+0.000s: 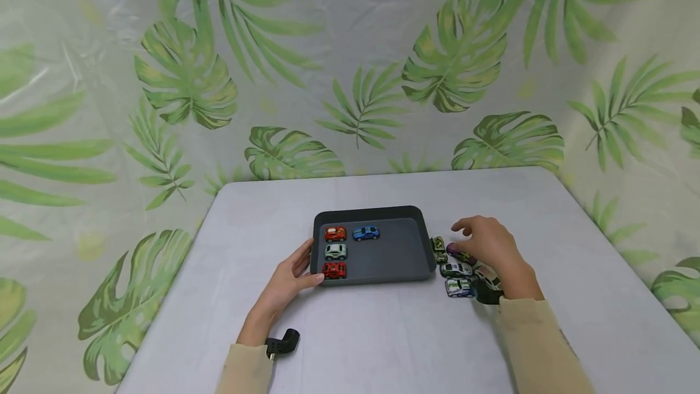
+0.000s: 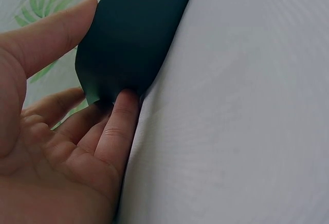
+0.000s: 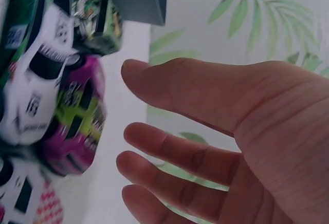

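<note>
My left hand (image 1: 281, 287) holds the left end of a dark grey tray (image 1: 394, 251), thumb at the near corner and fingers along its side. In the left wrist view the thumb and fingertips touch the tray wall (image 2: 136, 34). Inside the tray stand a red toy car (image 1: 335, 234), a pale green one (image 1: 335, 252), another red one (image 1: 334, 270) and a blue one (image 1: 366, 233). My right hand (image 1: 494, 251) hovers over several toy cars right of the tray, holding nothing. Nearest it is a magenta and lime toy car (image 3: 77, 116).
Among the cars beside the tray are a white and green one (image 1: 456, 269), a white and blue one (image 1: 458, 288) and green-patterned ones (image 1: 439, 244), close to the tray's right wall. A white cloth (image 1: 361, 333) covers the table. Behind hangs a leaf-print curtain (image 1: 361, 47).
</note>
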`<control>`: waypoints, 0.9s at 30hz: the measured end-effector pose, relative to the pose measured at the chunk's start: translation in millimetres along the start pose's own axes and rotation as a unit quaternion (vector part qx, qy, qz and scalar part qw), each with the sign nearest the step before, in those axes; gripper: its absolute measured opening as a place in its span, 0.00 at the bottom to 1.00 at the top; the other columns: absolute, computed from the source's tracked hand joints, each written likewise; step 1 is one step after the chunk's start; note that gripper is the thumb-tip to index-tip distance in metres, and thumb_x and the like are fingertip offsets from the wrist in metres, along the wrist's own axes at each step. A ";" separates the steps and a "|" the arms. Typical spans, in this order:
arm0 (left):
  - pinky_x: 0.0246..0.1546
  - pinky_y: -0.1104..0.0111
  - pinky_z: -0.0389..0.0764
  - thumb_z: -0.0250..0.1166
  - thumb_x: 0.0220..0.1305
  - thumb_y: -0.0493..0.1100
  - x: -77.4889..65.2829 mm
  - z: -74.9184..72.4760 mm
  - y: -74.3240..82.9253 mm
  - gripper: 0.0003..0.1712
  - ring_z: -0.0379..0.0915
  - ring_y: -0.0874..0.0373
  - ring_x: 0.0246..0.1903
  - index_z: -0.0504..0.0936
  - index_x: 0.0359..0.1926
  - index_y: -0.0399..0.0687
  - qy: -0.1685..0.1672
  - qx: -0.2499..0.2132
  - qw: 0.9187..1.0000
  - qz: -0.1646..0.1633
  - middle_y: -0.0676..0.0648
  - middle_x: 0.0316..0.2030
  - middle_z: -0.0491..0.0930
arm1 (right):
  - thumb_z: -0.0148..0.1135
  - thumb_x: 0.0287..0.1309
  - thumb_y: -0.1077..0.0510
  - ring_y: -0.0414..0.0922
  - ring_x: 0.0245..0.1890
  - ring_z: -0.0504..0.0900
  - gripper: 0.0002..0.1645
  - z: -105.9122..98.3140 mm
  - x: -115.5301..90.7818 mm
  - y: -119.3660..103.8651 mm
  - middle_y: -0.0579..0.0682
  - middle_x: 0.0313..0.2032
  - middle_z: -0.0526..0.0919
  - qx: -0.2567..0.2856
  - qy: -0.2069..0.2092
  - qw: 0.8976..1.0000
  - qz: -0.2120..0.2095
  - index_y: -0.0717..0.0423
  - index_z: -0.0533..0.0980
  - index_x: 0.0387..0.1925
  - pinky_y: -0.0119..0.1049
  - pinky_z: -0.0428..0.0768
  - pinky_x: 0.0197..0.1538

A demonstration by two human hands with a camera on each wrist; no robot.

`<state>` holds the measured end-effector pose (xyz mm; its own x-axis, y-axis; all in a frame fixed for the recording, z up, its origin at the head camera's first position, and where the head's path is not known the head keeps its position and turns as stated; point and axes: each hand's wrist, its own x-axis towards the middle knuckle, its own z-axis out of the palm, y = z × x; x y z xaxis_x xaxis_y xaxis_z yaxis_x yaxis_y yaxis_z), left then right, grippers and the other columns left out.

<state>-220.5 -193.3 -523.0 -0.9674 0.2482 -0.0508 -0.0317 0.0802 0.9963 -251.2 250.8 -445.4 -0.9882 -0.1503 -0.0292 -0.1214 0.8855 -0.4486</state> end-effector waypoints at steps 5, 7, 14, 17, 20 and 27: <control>0.72 0.62 0.58 0.77 0.56 0.37 -0.1 -0.4 -1.5 0.54 0.48 0.53 0.75 0.57 0.79 0.58 0.000 0.000 1.000 -0.005 0.51 0.77 0.54 | 0.72 0.57 0.53 0.53 0.37 0.83 0.25 2.9 -2.7 7.2 0.62 0.48 0.83 0.001 -0.016 1.000 0.012 0.56 0.82 0.56 0.51 0.82 0.34; 0.72 0.62 0.58 0.77 0.56 0.37 -0.3 -0.9 -1.6 0.54 0.48 0.53 0.75 0.57 0.79 0.58 0.000 0.001 1.000 -0.005 0.51 0.77 0.53 | 0.72 0.55 0.54 0.55 0.40 0.82 0.24 4.4 -2.7 8.9 0.61 0.46 0.84 0.000 -0.019 1.000 0.014 0.56 0.83 0.54 0.50 0.81 0.34; 0.72 0.61 0.58 0.76 0.58 0.37 1.4 -1.9 0.4 0.54 0.49 0.53 0.75 0.56 0.79 0.58 -0.003 0.003 1.000 0.005 0.51 0.77 0.54 | 0.74 0.53 0.55 0.49 0.32 0.80 0.21 8.0 -2.0 11.7 0.53 0.38 0.84 -0.005 -0.017 1.000 0.016 0.57 0.85 0.49 0.44 0.79 0.29; 0.72 0.61 0.58 0.76 0.58 0.37 2.1 -1.7 1.2 0.53 0.48 0.53 0.75 0.56 0.79 0.59 -0.005 0.001 1.000 0.005 0.51 0.77 0.54 | 0.75 0.53 0.55 0.48 0.31 0.79 0.19 9.8 -2.0 12.6 0.52 0.37 0.83 -0.003 -0.017 1.000 0.023 0.57 0.85 0.47 0.43 0.78 0.28; 0.72 0.60 0.58 0.76 0.58 0.37 1.8 -1.2 0.5 0.54 0.48 0.53 0.75 0.57 0.79 0.59 -0.002 0.000 1.000 0.003 0.52 0.77 0.54 | 0.76 0.53 0.54 0.49 0.32 0.78 0.19 11.8 -2.9 13.7 0.53 0.37 0.83 -0.003 -0.020 0.999 0.029 0.57 0.86 0.46 0.45 0.79 0.29; 0.72 0.63 0.57 0.77 0.56 0.38 1.3 -1.9 -3.6 0.54 0.49 0.54 0.75 0.58 0.78 0.60 0.003 0.007 1.000 -0.001 0.52 0.76 0.55 | 0.76 0.52 0.53 0.51 0.35 0.80 0.19 17.5 -3.7 16.9 0.53 0.37 0.84 -0.006 -0.015 0.999 0.030 0.58 0.86 0.45 0.50 0.80 0.34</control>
<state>-222.1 -195.1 -526.4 -0.9688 0.2420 -0.0530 -0.0308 0.0946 0.9950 -248.0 258.6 -468.5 -0.9905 -0.1097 -0.0835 -0.0628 0.8984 -0.4347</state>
